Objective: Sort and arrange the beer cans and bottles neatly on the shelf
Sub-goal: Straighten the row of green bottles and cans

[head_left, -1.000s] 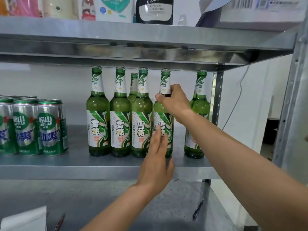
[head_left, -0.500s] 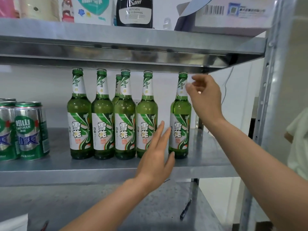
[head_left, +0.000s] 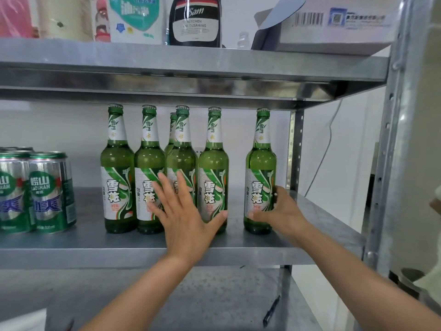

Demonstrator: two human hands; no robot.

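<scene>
Where the right fingers are clamping: the right hand (head_left: 284, 211) is gripping the lower body of the lone bottle (head_left: 260, 163), with the thumb lying across the foot of its label and the right fingers (head_left: 276, 192) curling round its far side.
Lone bottle: it is standing upright on the shelf (head_left: 119, 252), with a clear gap on the side toward the left fingers.
Left fingers: the left hand (head_left: 183, 220) is lying flat, with the left fingers (head_left: 167, 187) straight and spread apart over the labels of the bottle row (head_left: 149, 161), holding nothing; the thumb is touching the low part of the bottle nearest the right fingers.
Bottle row: four green bottles are standing side by side under and beside the left fingers, with the neck of a fifth showing behind them.
Cans (head_left: 51, 192): green-and-silver cans are standing well beyond the left fingers, on the far side from the right hand.
Upper shelf (head_left: 191, 65): high above both sets of fingers, it is carrying a dark cleaning bottle (head_left: 195, 20) and a cardboard box (head_left: 334, 25).
Lower shelf: below the right fingers, a dark pen (head_left: 270, 311) is lying.
</scene>
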